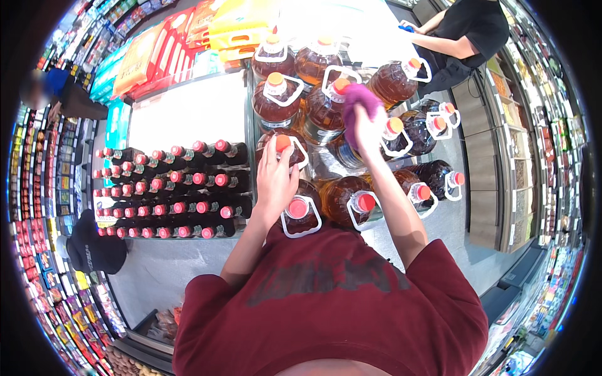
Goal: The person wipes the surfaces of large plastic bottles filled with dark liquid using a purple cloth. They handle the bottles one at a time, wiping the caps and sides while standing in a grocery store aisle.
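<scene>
Large plastic jugs of amber-brown liquid, with red or orange caps and white loop handles, stand in front of me. My left hand [276, 176] rests over the orange cap [282, 143] of one jug [266, 141], its fingertips touching the top. In my right hand [369, 124] is a purple cloth [360, 105], held by a red-capped jug [325, 110] in the middle of the group. Whether the cloth touches that jug cannot be told. Nearest my body are a jug with a pink-red cap [297, 208] and another red-capped jug [345, 199].
Rows of dark bottles with red caps [178, 177] stand at the left. Behind them lie red and yellow packages [141, 61]. A person in black [479, 33] stands at the upper right, near bulk-goods bins [519, 174]. Another person's dark cap [96, 244] shows at the left.
</scene>
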Available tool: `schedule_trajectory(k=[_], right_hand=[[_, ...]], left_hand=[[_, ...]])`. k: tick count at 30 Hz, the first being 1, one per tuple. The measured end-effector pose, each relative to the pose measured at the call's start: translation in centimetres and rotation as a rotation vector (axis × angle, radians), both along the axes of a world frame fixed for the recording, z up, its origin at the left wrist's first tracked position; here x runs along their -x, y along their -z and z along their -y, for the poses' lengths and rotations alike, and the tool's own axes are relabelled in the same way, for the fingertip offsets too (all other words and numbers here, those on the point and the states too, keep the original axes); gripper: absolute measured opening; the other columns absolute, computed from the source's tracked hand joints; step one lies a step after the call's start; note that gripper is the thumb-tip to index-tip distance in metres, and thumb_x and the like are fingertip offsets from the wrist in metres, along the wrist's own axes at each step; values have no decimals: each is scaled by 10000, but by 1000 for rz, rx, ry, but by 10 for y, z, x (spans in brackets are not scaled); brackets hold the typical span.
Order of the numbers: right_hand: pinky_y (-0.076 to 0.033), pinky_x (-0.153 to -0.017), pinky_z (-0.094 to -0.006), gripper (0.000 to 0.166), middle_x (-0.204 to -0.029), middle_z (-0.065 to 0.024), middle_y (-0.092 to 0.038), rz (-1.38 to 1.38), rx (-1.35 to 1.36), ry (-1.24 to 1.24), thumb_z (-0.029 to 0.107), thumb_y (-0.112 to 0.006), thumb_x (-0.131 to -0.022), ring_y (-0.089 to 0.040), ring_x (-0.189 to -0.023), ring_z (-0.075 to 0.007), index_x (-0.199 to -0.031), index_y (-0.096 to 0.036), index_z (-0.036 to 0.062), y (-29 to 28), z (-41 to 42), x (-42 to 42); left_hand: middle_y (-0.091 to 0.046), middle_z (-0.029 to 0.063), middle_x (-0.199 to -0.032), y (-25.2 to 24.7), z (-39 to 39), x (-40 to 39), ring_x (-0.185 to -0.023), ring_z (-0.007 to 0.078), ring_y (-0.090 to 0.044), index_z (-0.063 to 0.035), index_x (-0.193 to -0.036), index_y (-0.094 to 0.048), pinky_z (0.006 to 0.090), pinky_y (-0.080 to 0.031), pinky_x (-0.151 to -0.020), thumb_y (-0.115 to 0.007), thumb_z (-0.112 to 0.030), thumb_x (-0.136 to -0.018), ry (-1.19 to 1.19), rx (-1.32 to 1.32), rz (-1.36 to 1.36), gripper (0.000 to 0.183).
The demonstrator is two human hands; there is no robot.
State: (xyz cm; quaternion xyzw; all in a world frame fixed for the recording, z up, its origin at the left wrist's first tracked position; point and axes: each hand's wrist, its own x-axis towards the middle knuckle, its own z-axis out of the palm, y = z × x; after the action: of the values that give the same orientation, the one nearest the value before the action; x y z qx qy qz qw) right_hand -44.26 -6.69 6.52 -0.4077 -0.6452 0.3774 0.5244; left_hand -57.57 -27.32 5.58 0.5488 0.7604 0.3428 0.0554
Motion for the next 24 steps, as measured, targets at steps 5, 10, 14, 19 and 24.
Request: schedule_trajectory(k=[5,10,14,19,24], right_hand=[[-526,-899,-417,366,-1011,-178,-691,232,-275,-10,-10,-708,-805,-680,-972,-366,-1162,-654,57,68,11,22],[-529,-897,-377,313,-1027,-160,-728,65,101,-221,-10,-639,-877,-699,-973,-290,-1189,-646,11,70,13,10],[-568,-894,-365,293,-1130,-133,-707,-387,777,-295,-20,-554,-953,-695,-1004,-224,-1238,-623,-27,50,16,-10],[-591,-900,-404,308,-1157,-146,-682,-533,1051,-314,-4,-545,-971,-698,-1026,-248,-1277,-576,-12,-7,37,-40],[-546,-892,-343,284,-1112,-110,-697,-412,604,-155,-1,-552,-964,-671,-974,-189,-1242,-612,-13,-61,16,-41]], left_hand=[[-498,263,-1425,-16,-25,-1,-1342,424,-477,-36,-1226,-647,477,-410,-1119,-694,-95,-858,18,-57,-85,375],[-533,239,-1403,-39,-78,-4,-1327,418,-498,-34,-1244,-635,478,-413,-1121,-679,-99,-874,159,-244,-144,378],[-512,246,-1400,-42,-140,3,-1317,426,-490,-34,-1320,-575,488,-403,-1123,-653,-110,-899,216,-183,-170,436],[-513,247,-1413,-33,-216,16,-1328,424,-481,-90,-1368,-560,481,-421,-1090,-659,-214,-922,399,-136,-176,474],[-499,254,-1437,-6,-238,21,-1347,422,-456,-130,-1417,-537,498,-401,-1100,-643,-325,-931,370,83,-202,534]])
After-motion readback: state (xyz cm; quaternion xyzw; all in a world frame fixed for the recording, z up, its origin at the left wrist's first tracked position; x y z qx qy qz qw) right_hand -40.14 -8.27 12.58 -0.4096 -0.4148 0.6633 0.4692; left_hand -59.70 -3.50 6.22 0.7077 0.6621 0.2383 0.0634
